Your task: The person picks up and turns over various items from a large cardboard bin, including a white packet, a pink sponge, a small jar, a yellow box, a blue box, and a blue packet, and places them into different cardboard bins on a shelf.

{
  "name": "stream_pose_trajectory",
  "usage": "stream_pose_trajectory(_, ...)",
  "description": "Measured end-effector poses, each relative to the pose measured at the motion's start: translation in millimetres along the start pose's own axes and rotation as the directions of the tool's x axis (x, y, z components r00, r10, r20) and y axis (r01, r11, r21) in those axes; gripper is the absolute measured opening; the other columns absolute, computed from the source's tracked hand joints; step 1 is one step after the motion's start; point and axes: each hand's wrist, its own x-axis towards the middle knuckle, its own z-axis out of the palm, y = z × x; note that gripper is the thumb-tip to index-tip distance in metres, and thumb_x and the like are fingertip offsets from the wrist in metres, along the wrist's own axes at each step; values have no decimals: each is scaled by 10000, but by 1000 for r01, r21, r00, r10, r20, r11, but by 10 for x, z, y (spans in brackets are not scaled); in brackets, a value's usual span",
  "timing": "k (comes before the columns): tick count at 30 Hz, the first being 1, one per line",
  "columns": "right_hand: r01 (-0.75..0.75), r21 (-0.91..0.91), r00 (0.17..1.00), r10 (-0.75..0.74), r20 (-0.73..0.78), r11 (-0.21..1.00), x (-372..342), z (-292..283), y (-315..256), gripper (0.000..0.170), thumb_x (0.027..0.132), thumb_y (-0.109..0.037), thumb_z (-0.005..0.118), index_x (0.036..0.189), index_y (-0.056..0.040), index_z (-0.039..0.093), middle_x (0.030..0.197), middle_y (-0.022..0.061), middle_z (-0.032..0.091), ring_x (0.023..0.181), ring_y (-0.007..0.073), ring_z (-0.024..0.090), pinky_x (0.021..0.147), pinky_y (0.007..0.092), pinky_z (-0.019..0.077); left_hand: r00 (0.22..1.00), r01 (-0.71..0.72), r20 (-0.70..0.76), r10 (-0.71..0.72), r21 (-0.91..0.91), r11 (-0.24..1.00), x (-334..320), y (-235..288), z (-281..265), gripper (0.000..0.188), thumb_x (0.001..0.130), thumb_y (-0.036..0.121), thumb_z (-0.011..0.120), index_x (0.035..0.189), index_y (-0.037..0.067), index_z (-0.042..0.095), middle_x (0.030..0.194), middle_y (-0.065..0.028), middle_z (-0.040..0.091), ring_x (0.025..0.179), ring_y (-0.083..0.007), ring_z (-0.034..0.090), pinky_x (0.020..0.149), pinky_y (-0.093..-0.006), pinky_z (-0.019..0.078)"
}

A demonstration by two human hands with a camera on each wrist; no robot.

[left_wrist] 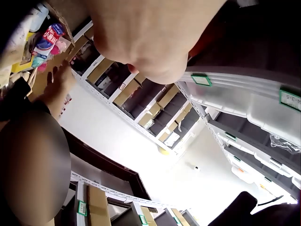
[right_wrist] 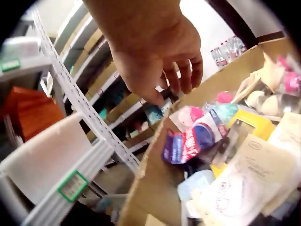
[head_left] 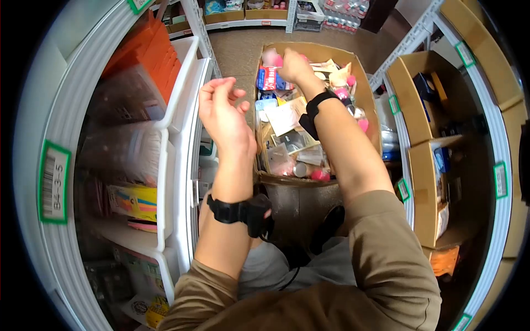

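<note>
The person wore an olive-brown top point(head_left: 320, 309) whose sleeves point(head_left: 386, 237) ended around the elbows, with light grey trousers point(head_left: 326, 263) and a black shoe point(head_left: 329, 225). A black left wrist strap point(head_left: 225, 211) carried a bulky dark module point(head_left: 258, 218); a black right wrist strap point(head_left: 313, 113) matched it in colour.

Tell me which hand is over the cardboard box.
The right hand: it reaches over the far end of the box, while the left hand is raised outside the left edge.
</note>
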Motion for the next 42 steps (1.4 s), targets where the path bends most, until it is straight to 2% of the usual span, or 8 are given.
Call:
stream_pose_trajectory(2,78,-138,997,-81,-12,987,219,491,178,487,831,-161,607,1280,-11,493,1332,220,543,1208,359,559,982,438,483,1000,0,-6,0,-18,1000,35,-15,21,117,895,95,589,986,108,517,969,-35,596,763,-111,539,605,-268,396)
stream_pose_trajectory(6,-318,-221,940,338,56,922,60,888,138,596,813,-247,708,1312,-65,437,1341,168,506,1229,371,519,921,473,514,1000,11,-27,-12,-37,999,174,-29,43,116,893,95,590,985,108,520,983,-35,591,767,-113,537,610,-268,391)
stream_pose_trajectory(14,-222,-330,946,285,156,917,9,823,117,816,767,-292,749,1391,-5,308,1288,272,523,1195,411,535,924,465,509,999,44,18,-43,-20,999,261,-148,95,104,904,103,571,998,100,526,999,-42,590,782,-118,547,631,-272,421)
stream_pose_trajectory(22,-155,255,984,172,-45,954,-460,-472,597,905,769,-583,674,1324,98,461,1184,335,610,1142,405,608,977,410,468,984,132,98,-146,132,982,231,-211,156,117,903,117,587,1014,95,558,1016,-31,637,838,-111,581,664,-259,429)
stream_pose_trajectory(29,-165,960,972,201,120,227,-1794,-1480,433,631,981,-572,421,1131,6,627,740,85,706,587,96,641,452,193,488,868,68,444,-224,340,938,-38,-424,350,321,922,185,640,1197,44,552,1058,-57,658,928,-126,619,769,-262,456)
stream_pose_trajectory(33,-29,985,985,172,-1,171,-2199,-1335,513,556,993,-537,434,1159,-28,586,959,82,681,717,121,655,498,218,490,672,156,639,-374,371,915,-334,-402,460,424,953,256,628,1299,51,492,1114,-55,669,974,-159,666,749,-254,470)
stream_pose_trajectory(36,482,787,865,-68,-496,385,-2275,-1174,592,410,858,-108,723,1195,-19,507,1137,88,609,1065,162,588,844,297,514,653,321,666,-361,188,928,-464,-483,453,483,920,145,629,1355,66,436,1214,-91,615,1054,-188,640,798,-293,508)
stream_pose_trajectory(42,701,709,711,-136,-690,73,-2361,-1334,767,746,722,71,722,1360,-17,346,1453,221,369,1339,317,424,1133,442,347,533,461,828,-176,-109,881,-650,-383,501,636,890,140,636,1436,62,319,1322,-140,529,1113,-229,595,840,-363,539)
